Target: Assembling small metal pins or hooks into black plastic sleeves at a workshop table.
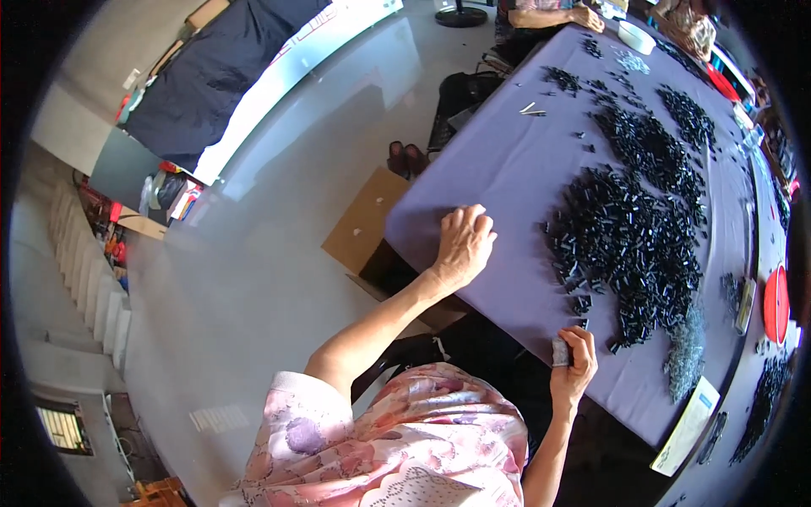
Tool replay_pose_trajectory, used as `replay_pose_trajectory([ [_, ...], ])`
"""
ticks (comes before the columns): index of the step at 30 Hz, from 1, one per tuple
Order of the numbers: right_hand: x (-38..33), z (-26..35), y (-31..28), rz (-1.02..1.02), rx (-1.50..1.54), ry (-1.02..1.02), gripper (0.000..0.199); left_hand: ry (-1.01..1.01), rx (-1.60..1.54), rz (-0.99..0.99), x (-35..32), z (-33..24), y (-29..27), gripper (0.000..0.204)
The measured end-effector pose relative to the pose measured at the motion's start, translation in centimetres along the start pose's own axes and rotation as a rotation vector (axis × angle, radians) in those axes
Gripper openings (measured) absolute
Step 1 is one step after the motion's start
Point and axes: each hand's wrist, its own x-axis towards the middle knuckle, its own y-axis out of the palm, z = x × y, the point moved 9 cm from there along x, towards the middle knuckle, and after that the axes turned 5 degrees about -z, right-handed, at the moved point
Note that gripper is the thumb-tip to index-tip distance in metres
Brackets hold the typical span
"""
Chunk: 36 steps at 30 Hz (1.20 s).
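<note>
My left hand (465, 245) rests on the purple cloth of the table (507, 169) near its left corner. Its fingers are curled in, and anything inside them is hidden. Lower right, my right hand (576, 363) is at the near table edge with thumb and fingers drawn together. A white wrap (560, 351) shows at its thumb. Whether a small piece sits in that grip cannot be made out. Just beyond its fingertips are a few short black tube-like pieces (581, 304), at the edge of a large heap of similar black pieces (634, 237).
A bundle of small clear pieces (686, 355) lies right of the heap, near a pale flat strip (686, 427). Farther right is a red round tray (775, 304). An open cardboard box (365, 221) stands below the left corner. Other people's hands (587, 19) are at the far end, near a white bowl (636, 38).
</note>
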Motion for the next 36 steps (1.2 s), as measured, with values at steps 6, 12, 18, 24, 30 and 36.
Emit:
replay_pose_trajectory([
  [6, 0.2, 0.4, 0.0, 0.005, -0.023, -0.044, 0.028, -0.151, 0.109, -0.073, -0.2, 6.6, -1.7, 0.024],
  [12, 0.1, 0.2, 0.1, -0.004, -0.031, -0.025, 0.027, -0.287, 0.165, -0.129, -0.3, 11.9, -3.4, 0.019],
  [18, 0.1, 0.1, 0.3, 0.002, -0.057, -0.025, 0.03, -0.438, 0.183, -0.173, -2.5, 19.0, -3.5, 0.02],
  [24, 0.1, -0.1, 0.3, 0.007, -0.073, -0.013, 0.03, -0.84, -0.228, -0.138, -5.3, 24.2, -2.3, 0.025],
  [30, 0.1, 0.4, -0.3, -0.008, -0.096, -0.013, 0.023, -0.749, -0.448, -0.21, -6.5, 26.7, 0.7, 0.02],
  [36, 0.3, -0.1, 0.2, 0.024, -0.052, 0.007, 0.022, -1.079, -1.006, -0.056, -10.7, 30.8, 5.7, 0.028],
])
